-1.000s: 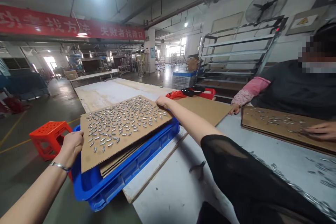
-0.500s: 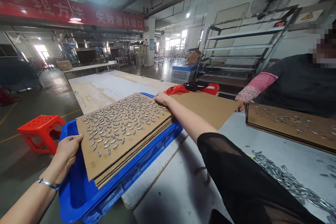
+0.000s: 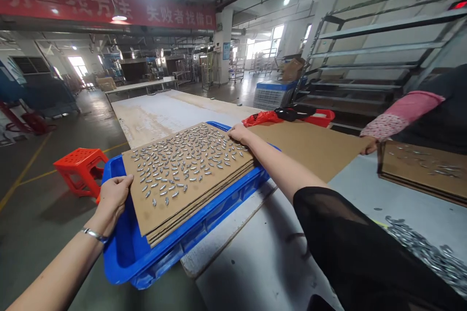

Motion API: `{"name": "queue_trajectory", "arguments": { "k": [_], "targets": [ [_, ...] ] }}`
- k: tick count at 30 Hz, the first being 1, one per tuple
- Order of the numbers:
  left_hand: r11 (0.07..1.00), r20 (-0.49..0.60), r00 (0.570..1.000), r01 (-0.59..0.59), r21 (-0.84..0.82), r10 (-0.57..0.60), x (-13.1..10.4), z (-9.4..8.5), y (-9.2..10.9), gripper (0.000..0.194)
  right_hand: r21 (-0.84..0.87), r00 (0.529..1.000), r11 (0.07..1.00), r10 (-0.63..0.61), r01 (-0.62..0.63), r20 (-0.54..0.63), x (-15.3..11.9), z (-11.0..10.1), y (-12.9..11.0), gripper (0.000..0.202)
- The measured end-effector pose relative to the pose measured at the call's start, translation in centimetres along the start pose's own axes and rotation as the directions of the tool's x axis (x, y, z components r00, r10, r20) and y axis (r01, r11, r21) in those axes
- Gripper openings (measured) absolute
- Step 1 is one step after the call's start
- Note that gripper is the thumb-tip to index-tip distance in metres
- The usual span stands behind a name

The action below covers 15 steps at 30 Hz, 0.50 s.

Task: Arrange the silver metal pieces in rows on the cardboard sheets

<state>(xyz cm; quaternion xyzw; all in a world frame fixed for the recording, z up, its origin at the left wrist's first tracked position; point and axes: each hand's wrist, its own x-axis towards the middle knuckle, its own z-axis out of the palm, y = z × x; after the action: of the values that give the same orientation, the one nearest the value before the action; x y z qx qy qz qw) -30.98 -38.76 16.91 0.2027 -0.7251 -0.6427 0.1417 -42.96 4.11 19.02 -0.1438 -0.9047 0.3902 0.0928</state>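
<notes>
Small shiny metal pieces (image 3: 182,158) lie spread over the top sheet of a cardboard stack (image 3: 160,216). The stack rests in and over a blue plastic crate (image 3: 175,262) at the table corner. My left hand (image 3: 114,197) pinches the left edge of the top sheet between thumb and fingers. On the far right corner, my right hand (image 3: 239,133) grips the same sheet; its thumb side is partly hidden. The sheet lies nearly flat on the stack.
Another person's hand (image 3: 369,145) touches a bare cardboard sheet (image 3: 310,146) at right. A second cardboard stack (image 3: 423,165) and a heap of metal pieces (image 3: 419,248) lie nearby. A red stool (image 3: 78,160) stands left; a red bin (image 3: 321,117) sits behind.
The whole view has turned left, so things appear further right. Both hands keep their places on the cardboard sheet.
</notes>
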Motion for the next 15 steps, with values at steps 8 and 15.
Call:
{"name": "queue_trajectory", "arguments": {
  "k": [8, 15],
  "targets": [
    [0.990, -0.054, 0.997, -0.047, 0.135, 0.055, 0.0, 0.2, -1.4, 0.032, -0.045, 0.999, 0.998, -0.037, 0.038, 0.023, 1.2, 0.7, 1.7, 0.024],
    [0.970, -0.098, 0.985, -0.121, 0.213, 0.144, -1.3, 0.1, -0.6, 0.038, -0.258, 0.988, 0.961, -0.125, 0.098, -0.088, 1.3, -0.2, 1.3, 0.023]
  ]
}}
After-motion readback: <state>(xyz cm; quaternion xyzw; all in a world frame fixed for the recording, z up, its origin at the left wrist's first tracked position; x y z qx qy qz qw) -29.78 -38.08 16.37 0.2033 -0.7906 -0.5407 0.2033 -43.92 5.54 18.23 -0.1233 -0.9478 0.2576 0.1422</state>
